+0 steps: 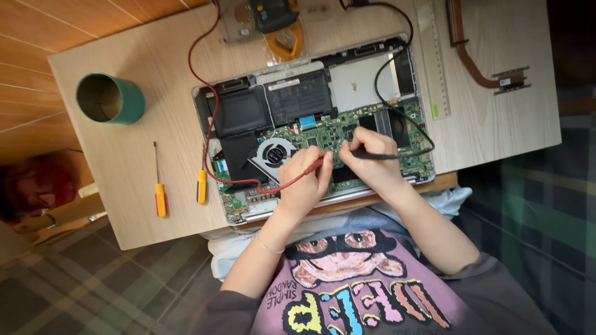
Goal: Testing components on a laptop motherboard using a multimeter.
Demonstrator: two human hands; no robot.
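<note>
I am gripping the red probe (297,178) in my left hand (304,183) and the black probe (372,156) in my right hand (369,162), both tips pressing on the green circuit board (329,131) of the opened laptop (310,124). The laptop is lying on the wooden board (143,142), with two yellow-handled screwdrivers (180,189) resting just left of it.

A single view, from a camera worn on the person's head, looks almost straight down from close above. It takes in the whole wooden counter (143,167) with an opened laptop (310,118) near the middle, the person's chest and forearms along the bottom edge, and strips of floor at both sides.
</note>
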